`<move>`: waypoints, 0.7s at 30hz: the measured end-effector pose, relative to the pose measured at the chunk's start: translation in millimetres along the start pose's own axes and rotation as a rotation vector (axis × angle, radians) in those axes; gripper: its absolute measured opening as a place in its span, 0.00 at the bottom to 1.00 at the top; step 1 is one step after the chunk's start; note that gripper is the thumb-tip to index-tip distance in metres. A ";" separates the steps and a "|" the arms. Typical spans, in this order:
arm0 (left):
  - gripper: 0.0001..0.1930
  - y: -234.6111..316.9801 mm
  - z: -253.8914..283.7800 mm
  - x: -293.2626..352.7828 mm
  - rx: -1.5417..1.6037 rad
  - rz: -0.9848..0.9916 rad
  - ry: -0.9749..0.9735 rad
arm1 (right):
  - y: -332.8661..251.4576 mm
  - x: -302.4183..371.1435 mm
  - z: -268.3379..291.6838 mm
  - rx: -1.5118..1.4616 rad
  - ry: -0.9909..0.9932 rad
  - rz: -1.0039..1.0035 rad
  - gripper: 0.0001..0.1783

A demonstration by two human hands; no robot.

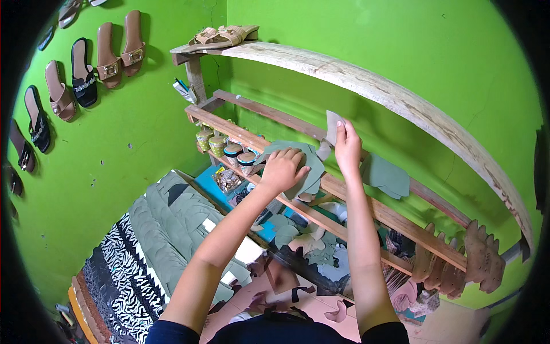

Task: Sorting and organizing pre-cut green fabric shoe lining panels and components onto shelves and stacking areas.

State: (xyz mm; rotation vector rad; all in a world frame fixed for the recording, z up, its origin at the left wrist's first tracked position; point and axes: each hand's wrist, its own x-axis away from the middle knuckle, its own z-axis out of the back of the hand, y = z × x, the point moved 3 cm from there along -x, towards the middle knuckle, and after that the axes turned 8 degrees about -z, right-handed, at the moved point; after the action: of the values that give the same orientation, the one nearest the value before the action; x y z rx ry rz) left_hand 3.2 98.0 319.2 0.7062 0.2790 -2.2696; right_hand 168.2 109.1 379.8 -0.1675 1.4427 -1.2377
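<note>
Right hand [347, 144] raised above the middle wooden rail [401, 221], fingertips pinched shut on a small pale cut piece [332, 126] held upright against the green wall [401, 51]. Left hand [282, 169] spread flat, palm down, not gripping, pressing on a stack of grey-green cut pieces [309, 166] draped over the same rail, just left of the raised piece. Best handled, by the look of it, with the left palm kept firm so the stack cannot slide off the narrow rail, and the pale piece held by its lower edge only, clear of the neighbouring grey-green piece [387, 175] hanging to the right. Along the rail's left end, a row of small round tins [229, 150]; at its right end, brown sole-shaped forms [458, 258] leaning together. Above, a long pale shelf plank [366, 80] bending across the view, with a pair of tan sandals [223, 35] at its left end. Below the rails, a jumble of loose green and pale offcuts [312, 241] and a blue tray [212, 180]. Lower left, folded sheets of grey-green material [166, 229] beside a zebra-striped roll [123, 275]. On the left wall, sandals [86, 71] hung in rows. Bright green room throughout.
</note>
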 end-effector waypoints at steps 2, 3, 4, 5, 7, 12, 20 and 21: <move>0.25 5.9 8.1 -4.4 0.068 0.036 0.120 | -2.4 3.2 -1.8 -0.060 0.009 0.019 0.15; 0.24 9.2 13.3 -6.7 0.136 0.076 0.240 | -2.7 6.9 -3.9 -0.139 -0.075 0.010 0.15; 0.24 10.3 14.6 -9.3 0.141 0.076 0.240 | -7.5 12.6 -9.3 -0.214 -0.166 0.001 0.16; 0.23 8.3 16.5 -13.3 0.256 0.143 0.283 | -14.5 18.6 -10.4 -0.298 -0.260 -0.021 0.16; 0.21 2.5 16.4 -21.0 0.376 0.203 0.325 | -17.4 24.7 -10.1 -0.314 -0.350 -0.028 0.16; 0.15 -18.8 -14.8 -31.3 0.831 0.131 0.192 | -17.5 37.8 -14.8 -0.371 -0.753 -0.141 0.12; 0.07 19.1 -4.2 -38.7 0.842 0.073 0.495 | 34.7 22.1 23.7 0.289 -0.110 -0.506 0.29; 0.08 23.8 -3.5 -40.5 0.819 0.069 0.504 | 42.2 23.2 27.9 0.293 -0.105 -0.507 0.29</move>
State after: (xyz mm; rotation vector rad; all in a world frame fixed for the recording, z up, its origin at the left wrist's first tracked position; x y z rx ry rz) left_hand 45.0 106.2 339.4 1.6737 -0.4764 -2.0654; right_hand 204.9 95.0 340.4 -0.4089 1.1444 -1.8090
